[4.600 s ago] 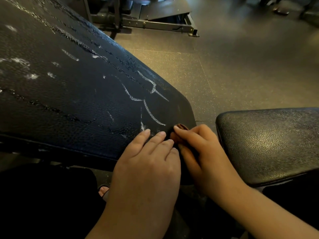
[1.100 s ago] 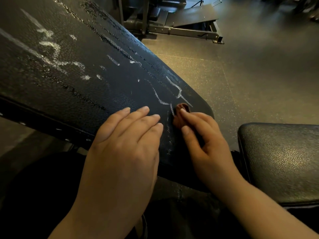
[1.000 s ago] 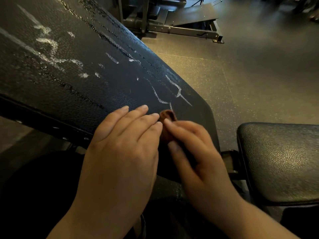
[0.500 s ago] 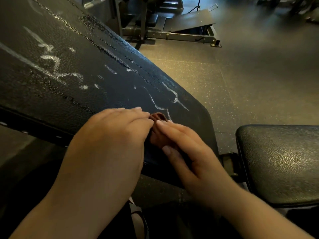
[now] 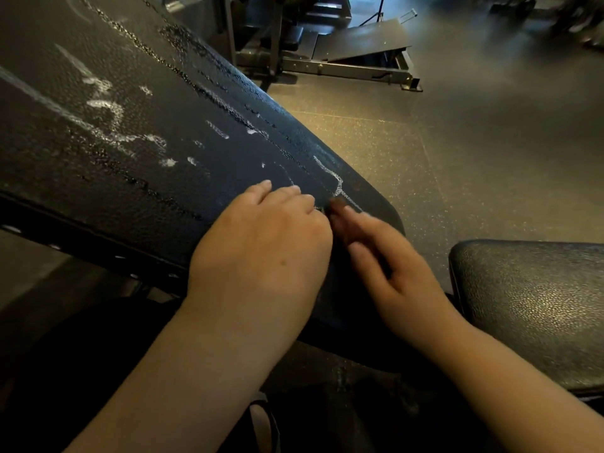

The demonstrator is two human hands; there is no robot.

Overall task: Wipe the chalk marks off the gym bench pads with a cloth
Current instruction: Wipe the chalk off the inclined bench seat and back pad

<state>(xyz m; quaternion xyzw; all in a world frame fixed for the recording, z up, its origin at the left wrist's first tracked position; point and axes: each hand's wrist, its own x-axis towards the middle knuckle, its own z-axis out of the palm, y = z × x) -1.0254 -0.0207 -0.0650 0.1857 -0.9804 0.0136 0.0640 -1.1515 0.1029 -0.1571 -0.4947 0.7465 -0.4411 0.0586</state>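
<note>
Head view — brown cloth, blurred, under straight right fingers — left fingers relaxed on pad

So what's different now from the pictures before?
The right hand has rubbed the brown cloth back and forth up the slanted pad, and the long curved chalk line nearest the pad's lower end is gone. The cloth now sits just under the chalk squiggle that is left. The left hand stayed resting on the pad; the chalk higher up is untouched.
</note>
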